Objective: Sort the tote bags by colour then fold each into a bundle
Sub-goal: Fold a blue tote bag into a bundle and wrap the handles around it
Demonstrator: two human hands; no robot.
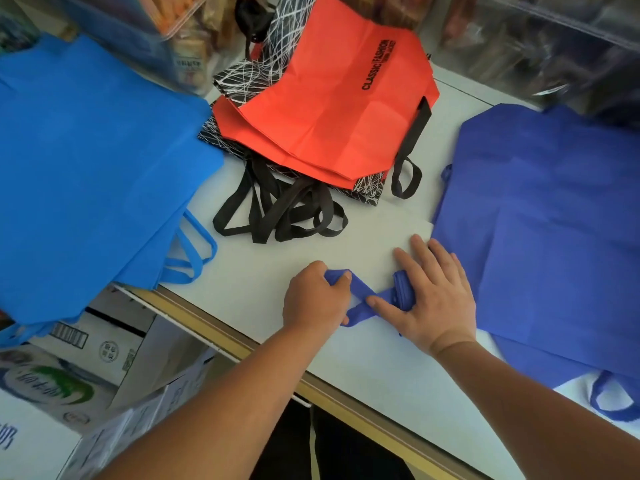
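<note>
Navy strap [363, 294] is pinched in my curled left hand [315, 299]; my right hand [436, 299] presses flat on the folded bundle [400, 287] on the table [346, 244]. Navy pile [554, 220] lies right, red bags [329, 105] ahead, sky-blue pile [97, 168] left.

On the desk [346, 358] we see three lots of tote bags: a left stack [97, 161] overhanging the desk's left edge, a middle pile [329, 109] at the back with its handles [277, 209] trailing toward us, and a right stack [554, 220] spread along the right side. Between those handles and the near edge, just left of the right stack, lies a folded bundle [360, 287], our left grip [315, 299] holding its left end and our right grip [436, 296] lying flat on its right part. Behind the bags stand storage containers [166, 26], and cartons [104, 341] sit below the near edge at the left, partly under the left stack.
</note>
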